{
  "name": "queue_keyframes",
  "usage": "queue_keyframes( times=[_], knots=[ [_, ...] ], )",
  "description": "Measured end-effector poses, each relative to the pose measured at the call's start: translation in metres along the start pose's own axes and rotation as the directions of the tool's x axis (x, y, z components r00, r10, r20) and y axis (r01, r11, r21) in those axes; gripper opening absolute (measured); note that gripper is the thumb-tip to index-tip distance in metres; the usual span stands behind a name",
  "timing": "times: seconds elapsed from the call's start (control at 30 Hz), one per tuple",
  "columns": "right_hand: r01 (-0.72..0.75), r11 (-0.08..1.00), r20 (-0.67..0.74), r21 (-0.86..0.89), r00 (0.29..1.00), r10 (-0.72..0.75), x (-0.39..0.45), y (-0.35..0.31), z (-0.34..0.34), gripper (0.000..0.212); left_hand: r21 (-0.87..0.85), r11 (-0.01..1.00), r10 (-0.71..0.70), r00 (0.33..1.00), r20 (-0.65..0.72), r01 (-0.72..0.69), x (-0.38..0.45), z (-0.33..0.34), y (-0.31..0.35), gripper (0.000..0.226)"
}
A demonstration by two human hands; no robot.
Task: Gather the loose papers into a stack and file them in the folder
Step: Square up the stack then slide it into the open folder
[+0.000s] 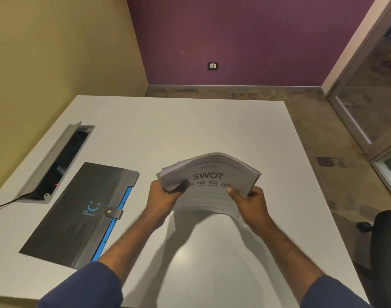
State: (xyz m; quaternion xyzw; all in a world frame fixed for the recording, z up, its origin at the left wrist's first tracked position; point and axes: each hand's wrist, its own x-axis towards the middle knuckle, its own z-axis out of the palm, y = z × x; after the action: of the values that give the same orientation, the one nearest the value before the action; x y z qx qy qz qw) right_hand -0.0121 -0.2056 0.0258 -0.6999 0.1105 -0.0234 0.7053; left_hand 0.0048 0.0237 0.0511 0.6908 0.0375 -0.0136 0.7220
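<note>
Your left hand [165,196] and right hand [249,200] each grip a side of the bowed stack of white printed papers [209,178], lifted over the white table [190,130], "SWOT" heading pointing away from you. The shut black snap-strap folder [78,210] lies left, long axis angled away rightward.

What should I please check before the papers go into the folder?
1. Papers in one stack: ok, no loose sheets on the table.
2. Grip: ok, left hand and right hand each hold a side.
3. Edges squared: not ok, the sheets bow upward and fan at the left corner.
4. Folder open: not ok, its snap strap looks fastened.
5. Folder within reach: ok, it lies flat just left of the left arm.
6. Room inside the folder: cannot tell.
</note>
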Motion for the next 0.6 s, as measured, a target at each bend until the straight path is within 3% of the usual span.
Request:
queue_keyframes(
  times=[0.2,0.37,0.47,0.6],
  knots=[
    [-0.069,0.995,-0.014,-0.065,0.998,0.069,-0.003,0.014,-0.001,0.016,0.08,0.996,-0.025,0.998,-0.049,0.029,-0.005,0.006,-0.012,0.031],
    [-0.021,0.999,-0.012,-0.048,1.0,0.02,0.0,0.013,-0.007,0.022,0.098,0.994,-0.037,0.991,-0.131,0.05,0.0,0.006,-0.013,0.015],
    [-0.005,0.996,-0.061,-0.086,0.998,0.0,0.001,0.018,-0.016,0.036,-0.025,0.999,-0.037,0.989,-0.142,0.033,0.007,-0.001,-0.005,0.013],
    [-0.185,0.975,-0.171,0.123,0.964,0.204,-0.002,0.025,-0.023,0.071,-0.267,0.962,-0.102,0.979,-0.176,0.052,0.021,-0.015,0.002,0.028]
  ],
)
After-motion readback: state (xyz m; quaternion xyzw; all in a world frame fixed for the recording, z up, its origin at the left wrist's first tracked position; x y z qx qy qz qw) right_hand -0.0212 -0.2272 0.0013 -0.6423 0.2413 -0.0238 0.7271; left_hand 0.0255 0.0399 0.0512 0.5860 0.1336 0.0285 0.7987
